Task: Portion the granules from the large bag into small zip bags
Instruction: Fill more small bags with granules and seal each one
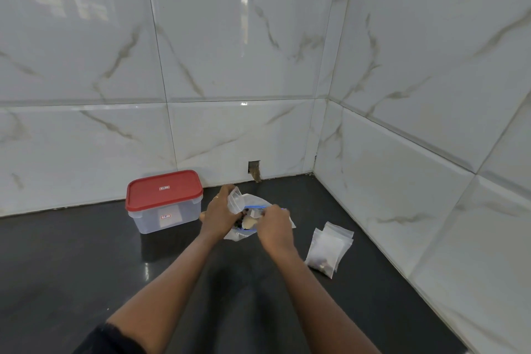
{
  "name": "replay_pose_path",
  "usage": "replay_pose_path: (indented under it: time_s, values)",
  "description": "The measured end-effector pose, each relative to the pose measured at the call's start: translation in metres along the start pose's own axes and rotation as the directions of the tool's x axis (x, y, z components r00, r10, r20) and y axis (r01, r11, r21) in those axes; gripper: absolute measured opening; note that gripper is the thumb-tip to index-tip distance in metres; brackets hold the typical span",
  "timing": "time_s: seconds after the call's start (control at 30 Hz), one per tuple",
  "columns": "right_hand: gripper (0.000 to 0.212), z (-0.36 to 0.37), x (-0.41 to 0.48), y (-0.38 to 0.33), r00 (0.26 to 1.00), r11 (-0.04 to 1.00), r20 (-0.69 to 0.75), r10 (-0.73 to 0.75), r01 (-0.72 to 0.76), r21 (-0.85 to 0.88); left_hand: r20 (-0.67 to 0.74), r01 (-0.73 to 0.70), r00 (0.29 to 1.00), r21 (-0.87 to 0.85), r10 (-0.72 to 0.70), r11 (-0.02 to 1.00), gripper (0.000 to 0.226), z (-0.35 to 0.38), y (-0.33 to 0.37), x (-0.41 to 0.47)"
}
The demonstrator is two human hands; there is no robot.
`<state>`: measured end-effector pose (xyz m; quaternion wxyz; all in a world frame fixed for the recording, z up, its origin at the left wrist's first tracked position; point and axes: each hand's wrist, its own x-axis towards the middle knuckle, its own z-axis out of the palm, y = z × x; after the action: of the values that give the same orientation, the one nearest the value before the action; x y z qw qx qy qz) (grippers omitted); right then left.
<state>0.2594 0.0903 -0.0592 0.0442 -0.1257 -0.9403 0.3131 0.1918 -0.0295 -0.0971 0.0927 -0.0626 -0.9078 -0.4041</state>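
In the middle of the frame, the small zip bag [235,198] pinched by the left hand [218,211] was best kept wide over the large bag [255,200], though what the right hand [274,225] held could not be told.

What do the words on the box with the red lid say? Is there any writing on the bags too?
The red lid sticker: too small and blurred to read.
The clear box sticker: blurred too, unreadable.
The small zip bags and the large bag: no writing shows.
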Motion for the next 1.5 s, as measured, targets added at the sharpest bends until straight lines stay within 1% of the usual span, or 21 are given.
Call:
replay_pose_path:
  time_s: [0.2, 0.33, 0.4, 0.47, 0.53, 0.63, 0.7, 0.77, 0.83, 0.9, 0.97, 1.0, 1.1, 1.2, 1.23, 1.27, 1.3, 1.33, 1.4, 1.43, 1.5]
  values:
    - [0.023, 0.051, -0.009, 0.001, 0.992, 0.987, -0.039, -0.120, 0.115, -0.109, 0.034, 0.003, 0.999, 0.032, -0.004, 0.999, 0.064, -0.008, -0.018, -0.007]
    - [0.026, 0.063, -0.015, 0.005, 0.979, 0.967, 0.083, -0.188, 0.199, -0.160, 0.113, 0.035, 0.993, -0.054, -0.028, 0.998, 0.080, -0.010, -0.026, -0.009]
    - [0.025, 0.063, -0.015, 0.008, 0.975, 0.961, 0.073, -0.211, 0.220, -0.168, 0.146, 0.018, 0.989, -0.098, -0.003, 0.995, 0.086, -0.011, -0.025, -0.010]
    - [0.024, 0.060, -0.014, 0.011, 0.973, 0.960, 0.019, -0.228, 0.228, -0.165, 0.135, -0.012, 0.990, -0.140, 0.032, 0.990, 0.089, -0.012, -0.017, -0.008]
    - [0.025, 0.058, -0.013, 0.012, 0.972, 0.959, 0.005, -0.234, 0.232, -0.166, 0.109, -0.029, 0.993, -0.205, 0.052, 0.978, 0.087, -0.015, -0.004, -0.007]
    - [0.024, 0.054, -0.012, 0.019, 0.972, 0.949, 0.080, -0.223, 0.235, -0.210, 0.047, -0.030, 0.998, -0.372, 0.051, 0.928, 0.076, -0.015, 0.020, -0.009]
    - [0.024, 0.051, -0.011, 0.028, 0.971, 0.947, 0.037, -0.238, 0.240, -0.215, 0.028, -0.013, 0.999, -0.484, 0.030, 0.875, 0.068, -0.011, 0.034, -0.011]
    - [0.027, 0.044, -0.015, 0.035, 0.973, 0.960, -0.069, -0.222, 0.205, -0.191, 0.064, 0.036, 0.998, -0.607, 0.004, 0.794, 0.059, -0.006, 0.043, -0.013]
    - [0.030, 0.038, -0.019, 0.045, 0.954, 0.978, -0.229, -0.195, 0.174, -0.111, 0.128, 0.112, 0.991, -0.693, -0.031, 0.712, 0.053, 0.001, 0.050, -0.016]
    - [0.030, 0.029, -0.024, 0.054, 0.910, 0.970, -0.377, -0.171, 0.223, 0.101, 0.194, 0.196, 0.978, -0.757, -0.073, 0.623, 0.053, 0.009, 0.059, -0.021]
    - [0.026, 0.018, -0.026, 0.064, 0.868, 0.897, -0.471, -0.159, 0.326, 0.298, 0.266, 0.261, 0.961, -0.779, -0.077, 0.570, 0.052, 0.016, 0.073, -0.029]
    - [0.022, 0.011, -0.028, 0.067, 0.861, 0.860, -0.486, -0.146, 0.354, 0.368, 0.305, 0.289, 0.950, -0.786, -0.065, 0.547, 0.051, 0.019, 0.079, -0.034]
    - [0.026, -0.005, -0.034, 0.078, 0.912, 0.785, -0.403, -0.074, 0.303, 0.541, 0.408, 0.371, 0.913, -0.819, -0.009, 0.439, 0.059, 0.035, 0.089, -0.048]
    - [0.037, -0.007, -0.040, 0.088, 0.957, 0.731, -0.280, -0.078, 0.246, 0.637, 0.507, 0.475, 0.862, -0.812, 0.006, 0.339, 0.094, 0.051, 0.090, -0.060]
    - [0.042, -0.007, -0.042, 0.089, 0.967, 0.721, -0.244, -0.071, 0.218, 0.658, 0.526, 0.498, 0.851, -0.809, 0.006, 0.313, 0.096, 0.057, 0.090, -0.063]
    - [0.044, -0.007, -0.043, 0.091, 0.975, 0.716, -0.218, -0.050, 0.187, 0.672, 0.534, 0.514, 0.846, -0.812, -0.005, 0.277, 0.088, 0.062, 0.091, -0.068]
    - [0.042, -0.008, -0.044, 0.093, 0.977, 0.717, -0.213, -0.023, 0.165, 0.677, 0.528, 0.515, 0.849, -0.823, -0.010, 0.239, 0.081, 0.068, 0.091, -0.070]
    - [0.033, -0.010, -0.044, 0.095, 0.973, 0.717, -0.230, 0.003, 0.159, 0.679, 0.520, 0.513, 0.853, -0.830, -0.026, 0.218, 0.075, 0.074, 0.090, -0.072]
    - [0.015, -0.015, -0.045, 0.098, 0.958, 0.697, -0.282, 0.052, 0.168, 0.697, 0.492, 0.495, 0.867, -0.826, -0.083, 0.270, 0.062, 0.082, 0.086, -0.074]
    - [0.017, -0.018, -0.044, 0.103, 0.951, 0.672, -0.293, 0.093, 0.157, 0.724, 0.479, 0.478, 0.874, -0.811, -0.088, 0.337, 0.058, 0.087, 0.083, -0.075]
    - [0.021, -0.025, -0.040, 0.110, 0.953, 0.597, -0.245, 0.177, 0.093, 0.796, 0.438, 0.416, 0.897, -0.791, -0.058, 0.449, 0.047, 0.088, 0.077, -0.079]
